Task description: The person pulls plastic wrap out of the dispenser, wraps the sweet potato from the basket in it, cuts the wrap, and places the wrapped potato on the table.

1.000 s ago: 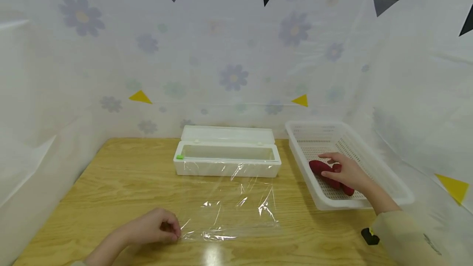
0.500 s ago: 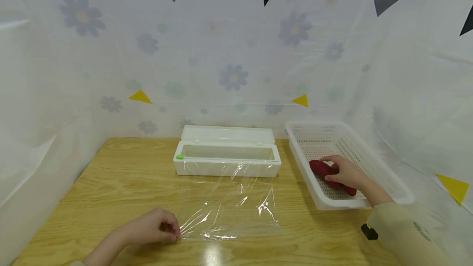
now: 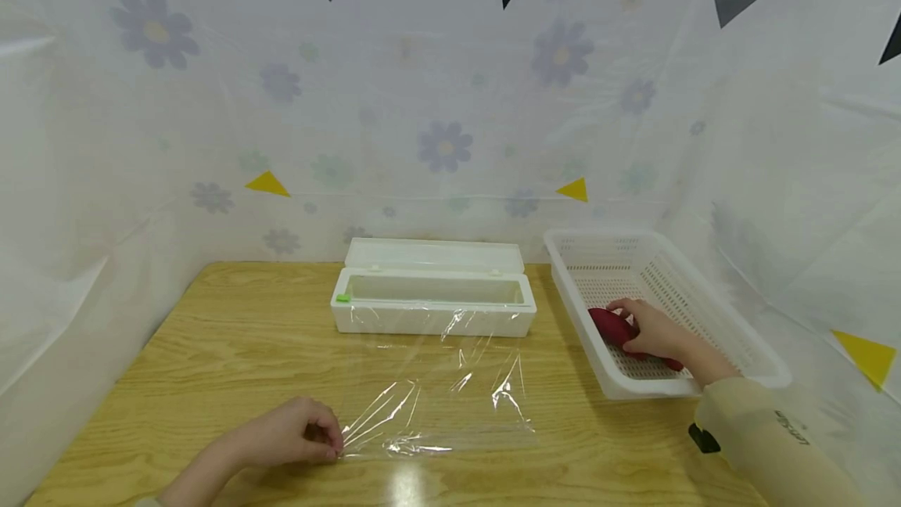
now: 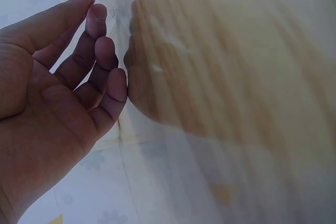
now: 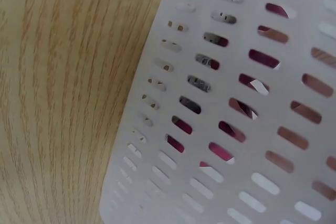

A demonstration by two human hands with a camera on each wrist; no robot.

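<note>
At the near left of the table, my left hand (image 3: 281, 436) pinches the corner of a sheet of clear plastic wrap (image 3: 450, 401) between thumb and index finger. In the left wrist view the other fingers of the left hand (image 4: 58, 82) curve loosely beside the film. The wrap runs back to a white wrap dispenser box (image 3: 432, 321) whose lid stands up. My right hand (image 3: 658, 335) reaches into a white slotted basket (image 3: 580, 327) and grips a dark red sweet potato (image 3: 607, 325). Part of another sweet potato (image 3: 674, 364) shows under that hand. The right wrist view sees the basket wall (image 5: 210, 129), which mostly hides the hand.
The wooden table (image 3: 225, 343) ends against a white flowered curtain (image 3: 366, 116). A green slider (image 3: 342, 298) sits at the box's left end. A small black object (image 3: 704, 438) is at the right sleeve's cuff.
My right hand has lowered onto the sweet potato and closed its fingers around it. The left hand stays put, while creases in the wrap beside it have grown longer.
</note>
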